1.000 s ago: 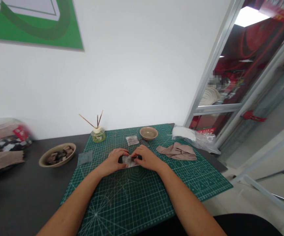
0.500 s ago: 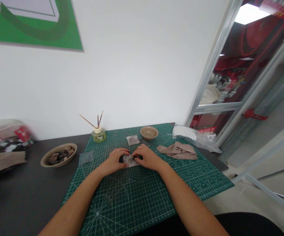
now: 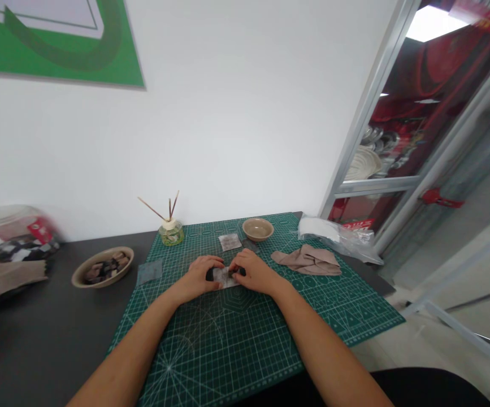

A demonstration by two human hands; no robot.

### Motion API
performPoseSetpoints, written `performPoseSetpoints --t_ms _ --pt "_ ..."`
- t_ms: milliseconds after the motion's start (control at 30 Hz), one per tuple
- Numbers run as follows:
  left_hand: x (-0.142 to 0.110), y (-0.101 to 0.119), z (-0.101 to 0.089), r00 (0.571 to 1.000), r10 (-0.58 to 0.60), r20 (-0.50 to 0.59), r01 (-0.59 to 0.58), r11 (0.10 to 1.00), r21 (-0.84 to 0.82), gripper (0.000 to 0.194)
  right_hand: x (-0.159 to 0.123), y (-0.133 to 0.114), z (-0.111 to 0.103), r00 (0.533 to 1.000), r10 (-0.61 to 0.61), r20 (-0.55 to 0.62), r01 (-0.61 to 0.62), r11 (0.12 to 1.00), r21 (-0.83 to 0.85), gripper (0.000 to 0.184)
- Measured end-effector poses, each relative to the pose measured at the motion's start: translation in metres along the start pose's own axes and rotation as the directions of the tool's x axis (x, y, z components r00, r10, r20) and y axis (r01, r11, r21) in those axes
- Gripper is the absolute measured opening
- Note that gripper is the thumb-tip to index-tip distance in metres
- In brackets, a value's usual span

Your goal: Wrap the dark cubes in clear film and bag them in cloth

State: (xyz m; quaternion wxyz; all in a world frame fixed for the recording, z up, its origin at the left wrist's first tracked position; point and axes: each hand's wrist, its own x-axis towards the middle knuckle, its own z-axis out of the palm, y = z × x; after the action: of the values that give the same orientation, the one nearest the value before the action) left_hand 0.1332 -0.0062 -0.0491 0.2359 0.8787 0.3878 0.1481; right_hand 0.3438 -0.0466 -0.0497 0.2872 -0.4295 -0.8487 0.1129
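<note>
My left hand (image 3: 199,275) has its thumb and fingers curved round the left end of a small grey-white sheet with dark marks (image 3: 223,277), which lies on the green cutting mat (image 3: 253,333). A dark edge shows between that thumb and forefinger. Over the right end of the sheet, my right hand (image 3: 254,272) has its fingers pinched together on a small dark piece (image 3: 231,273), too small to name. Behind the hands lie a second marked grey-white sheet (image 3: 230,242) and a dark flat piece (image 3: 251,245), close to a beige bowl (image 3: 257,229).
A crumpled brown cloth (image 3: 310,261) lies to the right, with a clear plastic bag (image 3: 338,234) behind it. On the left are a bowl of small brown blocks (image 3: 81,277), a translucent flat piece (image 3: 149,272), a reed diffuser (image 3: 170,232) and a plastic tub (image 3: 11,229).
The view has shifted very slightly. Both hands stay in place at the sheet, with only a tiny movement of the right fingertips.
</note>
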Motion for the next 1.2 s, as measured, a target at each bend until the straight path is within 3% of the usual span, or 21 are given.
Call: performPoseSetpoints --t_ms 233,467,933,1200 --pt "-0.001 -0.001 0.0 1.0 0.012 -0.002 -0.012 1.0 -0.011 0.042 0.001 -0.003 0.004 1.0 -0.001 0.001 0.001 1.0 0.014 0.02" --pt "0.0 0.0 0.0 1.0 0.008 0.004 -0.008 1.0 -0.007 0.041 0.0 0.001 0.0 1.0 0.016 -0.01 -0.017 0.999 -0.027 0.012" --pt "-0.001 0.002 -0.001 1.0 0.0 0.008 0.0 1.0 -0.008 0.042 -0.002 0.0 -0.004 0.999 0.032 0.003 -0.032 0.999 0.028 0.013" --pt "0.0 0.003 -0.001 1.0 -0.017 0.005 0.017 1.0 0.003 0.042 0.006 -0.007 0.01 0.999 0.036 -0.023 -0.037 0.999 -0.017 0.012"
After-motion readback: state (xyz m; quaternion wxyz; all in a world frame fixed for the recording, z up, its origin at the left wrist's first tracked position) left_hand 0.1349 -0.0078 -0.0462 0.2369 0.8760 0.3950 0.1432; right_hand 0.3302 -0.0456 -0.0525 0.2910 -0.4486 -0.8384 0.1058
